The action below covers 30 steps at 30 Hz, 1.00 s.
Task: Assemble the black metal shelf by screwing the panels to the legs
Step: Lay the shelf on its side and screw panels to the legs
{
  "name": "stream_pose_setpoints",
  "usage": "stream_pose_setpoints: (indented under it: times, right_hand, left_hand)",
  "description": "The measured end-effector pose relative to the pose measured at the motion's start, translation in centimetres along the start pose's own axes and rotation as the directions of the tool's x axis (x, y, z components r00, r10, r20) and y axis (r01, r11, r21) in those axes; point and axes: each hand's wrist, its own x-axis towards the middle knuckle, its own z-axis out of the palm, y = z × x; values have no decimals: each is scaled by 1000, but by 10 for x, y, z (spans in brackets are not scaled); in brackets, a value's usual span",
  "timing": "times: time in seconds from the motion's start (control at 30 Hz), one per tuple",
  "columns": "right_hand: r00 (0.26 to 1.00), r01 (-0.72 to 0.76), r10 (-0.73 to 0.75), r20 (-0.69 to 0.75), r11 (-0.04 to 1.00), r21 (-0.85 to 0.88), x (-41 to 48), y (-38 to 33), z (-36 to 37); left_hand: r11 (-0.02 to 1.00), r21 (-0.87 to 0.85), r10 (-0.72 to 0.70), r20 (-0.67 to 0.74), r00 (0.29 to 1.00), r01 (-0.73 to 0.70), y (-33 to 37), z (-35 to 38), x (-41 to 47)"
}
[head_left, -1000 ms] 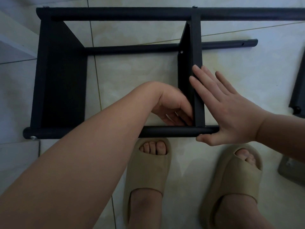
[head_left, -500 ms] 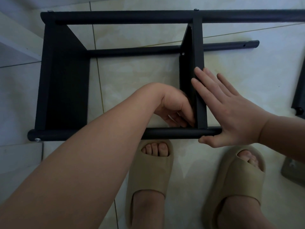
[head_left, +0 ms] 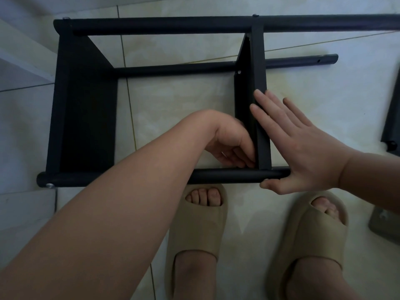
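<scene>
Right hand (head_left: 303, 148) flat, fingers straight, pressing panel (head_left: 258, 61); thumb against leg (head_left: 227, 176). Left hand (head_left: 232, 146) across panel from it, fingers curled into panel-leg corner; cannot tell what, if anything, held.

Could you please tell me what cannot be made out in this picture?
Head view:
Left hand: curled at the panel corner; whether it holds anything is hidden by the hand itself.
Far leg: cut off by the right edge.
Grey object, lower right: cut off and blurred, unidentifiable.
</scene>
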Motion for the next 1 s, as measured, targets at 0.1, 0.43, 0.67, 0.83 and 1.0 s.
stream_pose_setpoints:
  times: [0.1, 0.43, 0.67, 0.83, 1.0]
  right_hand:
    - [1000, 1, -1, -1, 1000, -3, 0, 0, 0]
    - [1000, -9, 9, 19, 1000, -6, 0, -1, -2]
    - [999, -10, 10, 36, 1000, -8, 0, -1, -3]
    - [999, -11, 11, 39, 1000, -10, 0, -1, -3]
    - [999, -8, 8, 42, 1000, -6, 0, -1, -3]
  left_hand:
    - [1000, -4, 0, -7, 1000, 0, 0, -3, -1]
    - [999, -28, -22, 18, 1000, 22, -4, 2, 2]
    - [999, -45, 13, 22, 1000, -12, -3, 1, 2]
    - [998, -62, 15, 5, 1000, -14, -5, -2, 1]
    - [998, -68, 5, 29, 1000, -3, -6, 1, 2]
